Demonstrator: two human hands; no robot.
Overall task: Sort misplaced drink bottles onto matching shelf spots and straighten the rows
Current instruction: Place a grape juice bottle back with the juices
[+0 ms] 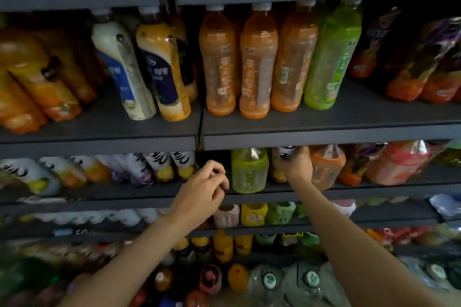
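**shelfnerd:** so why is the right hand (pixel 298 166) shoved so far into the second shelf (pixel 374 188)? Its fingers (pixel 303 154) look wrapped round the top of a white-sleeved bottle (pixel 284 156) with black lettering, gripping it just under the shelf above

**aisle9:** probably because that bottle doesn't belong there. Left of those fingers stands a green bottle (pixel 249 171), right of them an orange one (pixel 326 167), while the matching white-sleeved row (pixel 159 166) sits well off to the left, past the other hand. Grabbing it near the cap makes sense, the neighbours leave no room lower down

**shelfnerd:** and the left hand (pixel 204 188)?

**aisle9:** its fingers (pixel 217 169) are curled loosely and hold nothing that can be made out. They hover at the dark gap just left of the green bottle, right where the white row ends. My guess is the person is keeping that spot ready to receive the stray

**shelfnerd:** so the sorting's barely underway?

**aisle9:** looks so. One shelf up there's a green bottle (pixel 331 57) at the end of three orange ones (pixel 257 60), another likely misfit
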